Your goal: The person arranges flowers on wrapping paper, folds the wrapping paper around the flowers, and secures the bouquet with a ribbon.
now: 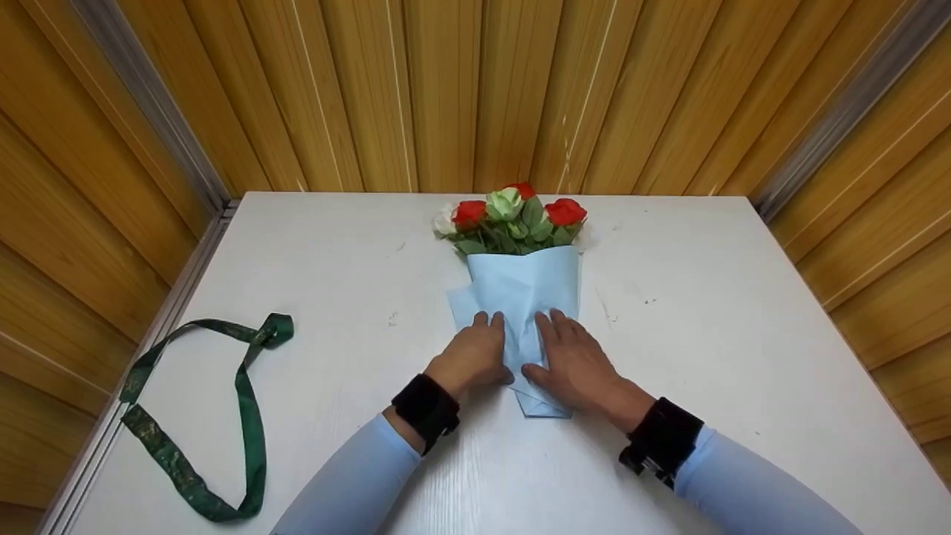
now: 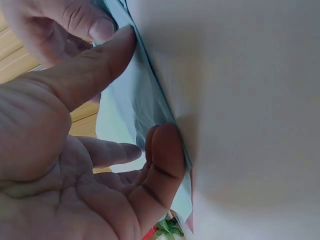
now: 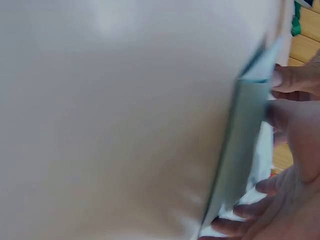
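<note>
A bouquet of red, white and pale green roses [image 1: 504,204] with green leaves lies on the table, its stems hidden in light blue wrapping paper [image 1: 526,282]. On the left side of the paper, my left hand [image 1: 469,355] presses with its fingertips and thumb, the fingers somewhat bent. The left wrist view shows its thumb along the folded paper edge [image 2: 150,80]. My right hand [image 1: 576,360] rests on the right side with fairly straight fingers pointing toward the flowers. Below the hands, the paper narrows to a folded bottom end [image 1: 544,406].
A dark green ribbon [image 1: 252,431] lies in a loose, bent loop on the left of the white table [image 1: 713,312], reaching its left edge. Wood-patterned panels [image 1: 446,89] stand behind and at both sides, with metal rails [image 1: 160,96] at the corners.
</note>
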The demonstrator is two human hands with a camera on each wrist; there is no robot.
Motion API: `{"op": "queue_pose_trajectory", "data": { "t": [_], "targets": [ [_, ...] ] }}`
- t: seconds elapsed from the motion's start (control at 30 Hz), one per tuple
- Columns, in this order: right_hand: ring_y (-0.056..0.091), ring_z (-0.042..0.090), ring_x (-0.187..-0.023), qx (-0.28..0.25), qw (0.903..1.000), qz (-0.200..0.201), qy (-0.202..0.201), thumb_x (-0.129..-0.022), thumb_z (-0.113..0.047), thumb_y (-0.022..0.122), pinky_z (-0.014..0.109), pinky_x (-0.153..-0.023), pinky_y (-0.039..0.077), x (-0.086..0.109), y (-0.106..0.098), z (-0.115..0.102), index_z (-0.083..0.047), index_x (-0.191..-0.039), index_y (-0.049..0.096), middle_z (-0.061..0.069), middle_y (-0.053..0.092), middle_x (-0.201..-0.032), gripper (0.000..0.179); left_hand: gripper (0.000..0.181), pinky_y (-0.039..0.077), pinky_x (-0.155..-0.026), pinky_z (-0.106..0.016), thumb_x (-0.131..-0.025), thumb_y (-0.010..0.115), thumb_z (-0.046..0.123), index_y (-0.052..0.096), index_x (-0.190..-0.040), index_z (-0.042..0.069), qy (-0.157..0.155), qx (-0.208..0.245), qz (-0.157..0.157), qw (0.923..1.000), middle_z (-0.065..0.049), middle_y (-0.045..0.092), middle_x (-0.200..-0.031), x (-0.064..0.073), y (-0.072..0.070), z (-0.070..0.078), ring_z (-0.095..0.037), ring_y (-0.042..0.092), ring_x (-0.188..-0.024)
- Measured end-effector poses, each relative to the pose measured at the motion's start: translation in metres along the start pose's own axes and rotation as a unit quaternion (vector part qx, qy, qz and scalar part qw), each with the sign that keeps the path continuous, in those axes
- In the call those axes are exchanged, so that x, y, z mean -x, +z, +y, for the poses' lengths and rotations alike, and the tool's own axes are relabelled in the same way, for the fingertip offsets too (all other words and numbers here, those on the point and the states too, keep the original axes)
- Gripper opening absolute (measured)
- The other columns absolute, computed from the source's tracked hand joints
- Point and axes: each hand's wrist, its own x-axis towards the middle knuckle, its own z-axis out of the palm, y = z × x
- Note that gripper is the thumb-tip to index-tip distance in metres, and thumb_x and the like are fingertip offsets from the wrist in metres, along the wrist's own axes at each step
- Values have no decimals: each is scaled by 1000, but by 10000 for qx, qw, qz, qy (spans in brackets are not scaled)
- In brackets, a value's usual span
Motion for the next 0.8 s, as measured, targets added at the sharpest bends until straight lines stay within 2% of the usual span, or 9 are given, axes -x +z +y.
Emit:
{"op": "queue_pose_trajectory", "data": {
  "t": [0.17, 0.3, 0.4, 0.6, 0.8],
  "targets": [
    [22, 51, -157, 33, 9998, 179, -34, -101, -45, 66, 66, -124, 25, -9, 3, -11, 3, -164, 29, 31, 23, -170, 87, 102, 56, -103, -43, -83, 91, 26, 34, -160, -7, -125, 215, -65, 9997, -30, 46, -154, 5, -3, -2, -38, 66, -122],
    [13, 52, -159, 242, 9996, 63, -118, -103, -52, 62, 75, -120, 22, -14, 10, -17, -8, -167, 29, 27, 17, -173, 84, 99, 58, -98, -45, -83, 90, 23, 35, -160, -7, -147, 259, -52, 9995, -31, 47, -149, 11, -7, -7, -38, 67, -115],
    [13, 53, -159, 415, 9990, -83, -143, -104, -55, 59, 77, -119, 22, -16, 14, -18, -14, -167, 32, 26, 18, -173, 80, 100, 59, -95, -46, -81, 91, 22, 37, -160, -5, -174, 206, 67, 9996, -31, 49, -145, 15, -10, -13, -39, 68, -111],
    [14, 53, -159, 422, 9986, -263, -156, -105, -55, 56, 77, -118, 22, -17, 16, -15, -12, -165, 37, 25, 22, -173, 76, 100, 58, -93, -52, -75, 96, 30, 45, -156, -1, -406, -232, 349, 9983, -28, 53, -141, 21, -10, -25, -44, 60, -120],
    [14, 52, -160, 534, 9978, -360, -164, -107, -56, 52, 78, -117, 23, -16, 12, -6, -10, -165, 36, 24, 23, -173, 75, 101, 53, -94, -58, -72, 96, 38, 49, -153, 0, -316, -554, 587, 9962, -26, 56, -140, 27, -10, -28, -45, 52, -127]
  ]
}}
